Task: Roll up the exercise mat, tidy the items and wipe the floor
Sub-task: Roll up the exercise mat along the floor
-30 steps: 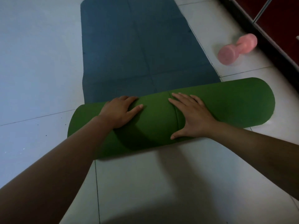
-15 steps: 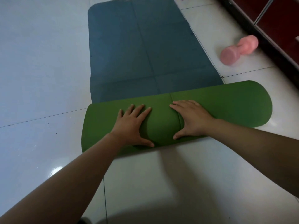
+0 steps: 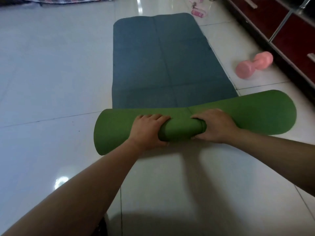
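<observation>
The exercise mat (image 3: 163, 57) lies on the white tiled floor, blue-grey side up, stretching away from me. Its near end is a thick green roll (image 3: 255, 111) lying crosswise. My left hand (image 3: 146, 130) wraps over the roll left of its middle, fingers curled over the top and thumb underneath. My right hand (image 3: 214, 125) grips it just right of the middle the same way. The roll is squeezed thinner between my hands and flares wide at both ends.
A pink dumbbell (image 3: 254, 66) lies on the floor right of the mat, close to a dark red cabinet (image 3: 289, 36) along the right wall. A small pink-and-white item (image 3: 198, 12) lies near the mat's far right corner. Checked fabric (image 3: 71, 0) shows at the top edge.
Both hands went from lying flat on the roll to gripping around it. The view tilted up, showing the mat's far end.
</observation>
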Action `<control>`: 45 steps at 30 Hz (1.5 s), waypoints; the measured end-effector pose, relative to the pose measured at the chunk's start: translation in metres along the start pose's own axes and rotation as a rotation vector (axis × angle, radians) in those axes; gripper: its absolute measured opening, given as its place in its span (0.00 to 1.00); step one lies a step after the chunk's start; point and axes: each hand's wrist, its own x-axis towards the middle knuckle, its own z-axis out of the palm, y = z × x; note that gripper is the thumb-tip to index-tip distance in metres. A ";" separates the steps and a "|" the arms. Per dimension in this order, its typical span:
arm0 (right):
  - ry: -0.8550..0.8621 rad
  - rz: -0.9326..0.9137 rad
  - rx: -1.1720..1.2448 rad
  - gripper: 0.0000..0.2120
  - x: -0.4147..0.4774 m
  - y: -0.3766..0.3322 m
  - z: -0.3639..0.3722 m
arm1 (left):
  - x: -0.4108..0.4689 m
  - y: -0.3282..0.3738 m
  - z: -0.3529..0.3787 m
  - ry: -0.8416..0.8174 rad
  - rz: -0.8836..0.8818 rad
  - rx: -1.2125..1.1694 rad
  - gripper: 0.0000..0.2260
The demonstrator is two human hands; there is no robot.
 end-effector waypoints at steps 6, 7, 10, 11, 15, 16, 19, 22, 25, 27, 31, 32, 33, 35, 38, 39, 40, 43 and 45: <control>-0.069 0.013 0.043 0.38 -0.038 -0.008 -0.016 | -0.026 0.017 -0.025 -0.063 0.054 0.011 0.40; -0.093 0.016 0.059 0.38 -0.038 -0.005 -0.016 | -0.023 0.018 -0.025 -0.095 0.054 -0.008 0.41; -0.126 0.023 0.084 0.44 -0.029 0.003 -0.008 | -0.009 0.010 -0.011 -0.181 0.039 -0.096 0.44; -0.122 0.021 0.081 0.46 -0.023 0.004 -0.003 | -0.004 0.004 -0.005 -0.199 0.040 -0.120 0.46; -0.092 0.051 0.067 0.47 0.000 0.011 0.010 | 0.006 -0.019 0.017 -0.194 0.021 -0.149 0.45; -0.072 0.080 0.085 0.46 0.005 0.015 0.012 | 0.008 -0.022 0.020 -0.154 0.016 -0.137 0.42; 0.032 0.190 0.164 0.42 0.019 0.024 0.011 | 0.014 -0.019 0.024 -0.006 0.033 -0.109 0.33; 0.111 0.266 0.214 0.39 0.039 0.028 0.010 | 0.022 -0.011 0.026 -0.010 0.058 -0.056 0.34; 0.144 0.269 0.241 0.35 0.053 0.029 0.010 | 0.034 -0.012 0.030 -0.048 0.023 -0.018 0.38; 0.141 0.232 0.233 0.31 0.054 0.026 0.012 | 0.044 -0.017 0.031 -0.064 0.011 -0.024 0.39; 0.082 0.146 0.114 0.32 0.042 0.022 0.019 | 0.060 -0.025 0.030 -0.101 -0.002 -0.047 0.38; 0.044 0.129 0.085 0.35 0.038 0.022 0.020 | 0.062 -0.025 0.031 -0.099 -0.012 -0.048 0.37; -0.002 0.113 0.050 0.39 0.034 0.023 0.021 | 0.063 -0.023 0.031 -0.095 -0.024 -0.048 0.35; -0.091 0.080 -0.037 0.47 0.028 0.025 0.024 | 0.064 -0.019 0.032 -0.080 -0.043 -0.040 0.31; -0.151 0.048 -0.101 0.54 0.030 0.030 0.026 | 0.065 -0.015 0.033 -0.045 -0.024 -0.063 0.29; -0.156 0.045 -0.098 0.55 0.033 0.031 0.025 | 0.066 -0.016 0.032 -0.042 -0.010 -0.086 0.30; -0.156 0.044 -0.092 0.55 0.036 0.032 0.024 | 0.067 -0.018 0.031 -0.047 0.005 -0.104 0.33; -0.145 0.044 -0.067 0.55 0.047 0.035 0.018 | 0.070 -0.026 0.024 -0.132 0.025 -0.086 0.47; -0.141 0.042 -0.057 0.56 0.050 0.035 0.016 | 0.071 -0.028 0.023 -0.166 0.035 -0.045 0.53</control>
